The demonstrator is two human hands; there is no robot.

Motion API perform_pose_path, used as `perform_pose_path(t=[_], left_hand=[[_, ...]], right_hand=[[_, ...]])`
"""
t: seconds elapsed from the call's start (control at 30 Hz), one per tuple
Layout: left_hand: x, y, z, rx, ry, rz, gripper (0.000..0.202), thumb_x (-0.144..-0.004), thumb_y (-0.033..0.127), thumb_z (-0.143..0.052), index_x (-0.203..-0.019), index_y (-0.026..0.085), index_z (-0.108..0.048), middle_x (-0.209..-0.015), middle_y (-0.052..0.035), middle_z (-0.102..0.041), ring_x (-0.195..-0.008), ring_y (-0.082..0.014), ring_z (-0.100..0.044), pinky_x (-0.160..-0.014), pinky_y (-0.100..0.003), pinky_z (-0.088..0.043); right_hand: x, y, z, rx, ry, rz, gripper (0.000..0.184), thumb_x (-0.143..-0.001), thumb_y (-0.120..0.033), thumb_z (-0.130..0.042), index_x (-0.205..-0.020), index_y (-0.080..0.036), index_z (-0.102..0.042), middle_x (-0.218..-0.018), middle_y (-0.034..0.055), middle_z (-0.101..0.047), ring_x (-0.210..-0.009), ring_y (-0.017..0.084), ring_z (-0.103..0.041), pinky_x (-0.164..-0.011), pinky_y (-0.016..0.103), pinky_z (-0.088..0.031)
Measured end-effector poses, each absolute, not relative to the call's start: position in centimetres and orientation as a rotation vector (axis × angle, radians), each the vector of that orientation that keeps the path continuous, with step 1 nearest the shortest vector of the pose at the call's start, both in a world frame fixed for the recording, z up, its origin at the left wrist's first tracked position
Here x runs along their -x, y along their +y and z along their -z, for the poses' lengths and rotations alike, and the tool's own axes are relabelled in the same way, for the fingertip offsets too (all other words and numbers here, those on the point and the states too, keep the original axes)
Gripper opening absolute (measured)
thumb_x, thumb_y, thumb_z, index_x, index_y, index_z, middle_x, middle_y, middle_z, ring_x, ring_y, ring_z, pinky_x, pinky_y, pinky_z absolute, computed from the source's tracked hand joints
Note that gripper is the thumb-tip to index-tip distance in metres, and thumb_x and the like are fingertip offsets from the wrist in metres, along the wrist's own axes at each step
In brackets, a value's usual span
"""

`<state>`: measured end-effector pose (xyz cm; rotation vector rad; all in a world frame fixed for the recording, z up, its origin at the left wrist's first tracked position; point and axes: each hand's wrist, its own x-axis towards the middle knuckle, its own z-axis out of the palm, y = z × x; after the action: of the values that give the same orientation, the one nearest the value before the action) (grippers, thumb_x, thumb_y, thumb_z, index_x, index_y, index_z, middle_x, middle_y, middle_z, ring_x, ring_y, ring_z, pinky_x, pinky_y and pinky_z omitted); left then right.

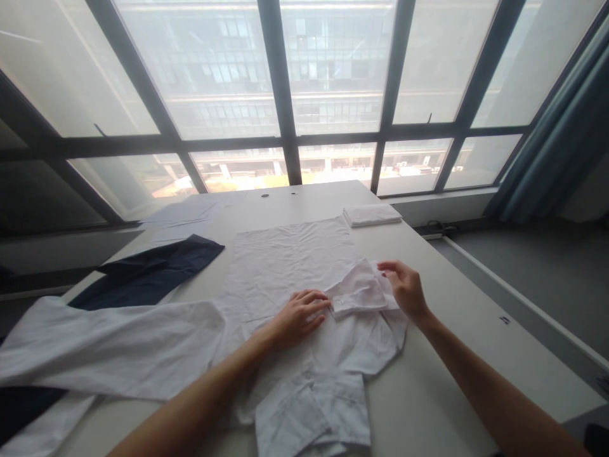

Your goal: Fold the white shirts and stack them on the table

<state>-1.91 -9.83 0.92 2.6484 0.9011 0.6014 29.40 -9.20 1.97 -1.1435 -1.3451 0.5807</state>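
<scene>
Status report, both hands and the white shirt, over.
Left hand on white shirt. Right hand at folded sleeve, grip unclear. Shirt spread on table, other sleeve out left. Dark cloth alongside, nothing visibly blocking hands.

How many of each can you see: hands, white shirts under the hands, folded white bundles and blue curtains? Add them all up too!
Hands: 2 (left hand, right hand)
White shirt under them: 1
Folded white bundle: 1
Blue curtain: 1
Total: 5
</scene>
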Motion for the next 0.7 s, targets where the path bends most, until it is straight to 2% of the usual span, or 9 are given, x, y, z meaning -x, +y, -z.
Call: perform_pose_path(t=[0.1, 0.2, 0.33, 0.4, 0.47, 0.53, 0.63, 0.7], left_hand=[[2.0, -9.7, -0.7, -2.575, 0.898, -0.686, 0.038, -0.095, 0.023, -0.059, -0.131, 0.03, -0.067, -0.129, -0.009, -0.066, -0.124, -0.0256, -0.058, -0.109, -0.044, -0.046], [2.2, -9.5, -0.6, -2.36, 0.934, -0.903, 0.039, -0.099, 0.03, -0.054, -0.136, 0.026, -0.063, -0.135, -0.0109, -0.061, -0.125, -0.0247, -0.058, -0.108, -0.042, -0.049], [2.5, -8.8, -0.4, -1.902, 1.09, -1.195, 0.057, -0.1, 0.049, -0.051, -0.152, 0.025, -0.046, -0.157, -0.0123, -0.034, -0.141, -0.0295, -0.043, -0.103, -0.041, -0.055], [2.6, -8.2, 0.1, -1.657, 1.13, -1.268, 0.067, -0.097, 0.057, -0.053, -0.155, 0.026, -0.039, -0.162, -0.0127, -0.02, -0.136, -0.0304, -0.049, -0.099, -0.041, -0.058], [2.8, -7.6, 0.6, -1.438, 1.158, -1.348, 0.071, -0.094, 0.059, -0.059, -0.154, 0.026, -0.04, -0.163, -0.0136, -0.014, -0.125, -0.0284, -0.059, -0.096, -0.041, -0.06], [3.0, -7.1, 0.9, -1.277, 1.21, -1.437, 0.072, -0.09, 0.055, -0.068, -0.15, 0.025, -0.044, -0.163, -0.0142, -0.019, -0.12, -0.0271, -0.063, -0.094, -0.038, -0.06], [3.4, -6.5, 0.9, -1.143, 1.293, -1.491, 0.069, -0.085, 0.042, -0.077, -0.144, 0.02, -0.05, -0.147, -0.0152, -0.048, -0.112, -0.025, -0.067, -0.092, -0.036, -0.061], [3.6, -6.4, 0.7, -1.093, 1.331, -1.477, 0.063, -0.082, 0.034, -0.079, -0.139, 0.019, -0.055, -0.13, -0.0135, -0.061, -0.103, -0.0219, -0.069, -0.088, -0.035, -0.061]], right_hand=[[-30.2, -8.9, -1.8, 1.254, -1.35, -0.468, 0.024, -0.084, -0.025, -0.052, -0.093, -0.017, -0.073, -0.096, 0.0092, -0.075, -0.092, 0.024, -0.069, -0.081, 0.038, -0.056], [-30.4, -8.9, -2.0, 1.299, -1.357, -0.405, 0.026, -0.082, -0.024, -0.05, -0.091, -0.017, -0.073, -0.097, 0.0099, -0.075, -0.093, 0.024, -0.068, -0.081, 0.037, -0.055], [-30.5, -9.0, -2.5, 1.321, -1.337, -0.352, 0.026, -0.081, -0.024, -0.049, -0.09, -0.018, -0.073, -0.097, 0.0104, -0.075, -0.094, 0.025, -0.069, -0.082, 0.037, -0.054], [-30.7, -9.0, -2.7, 1.327, -1.314, -0.326, 0.026, -0.081, -0.023, -0.048, -0.089, -0.018, -0.072, -0.096, 0.0107, -0.075, -0.094, 0.025, -0.069, -0.082, 0.037, -0.054], [-31.0, -8.9, -2.7, 1.34, -1.298, -0.304, 0.026, -0.081, -0.023, -0.048, -0.089, -0.018, -0.072, -0.095, 0.0107, -0.076, -0.094, 0.025, -0.069, -0.082, 0.037, -0.054], [-31.2, -8.8, -2.6, 1.353, -1.294, -0.297, 0.026, -0.081, -0.024, -0.048, -0.089, -0.018, -0.072, -0.095, 0.0108, -0.076, -0.093, 0.025, -0.069, -0.082, 0.037, -0.054], [-31.4, -8.6, -2.4, 1.364, -1.296, -0.313, 0.026, -0.08, -0.024, -0.049, -0.089, -0.017, -0.073, -0.095, 0.0112, -0.076, -0.093, 0.025, -0.069, -0.081, 0.037, -0.055], [-31.4, -8.5, -2.2, 1.37, -1.3, -0.325, 0.026, -0.08, -0.024, -0.048, -0.089, -0.017, -0.072, -0.095, 0.0111, -0.076, -0.093, 0.025, -0.069, -0.081, 0.037, -0.055]])
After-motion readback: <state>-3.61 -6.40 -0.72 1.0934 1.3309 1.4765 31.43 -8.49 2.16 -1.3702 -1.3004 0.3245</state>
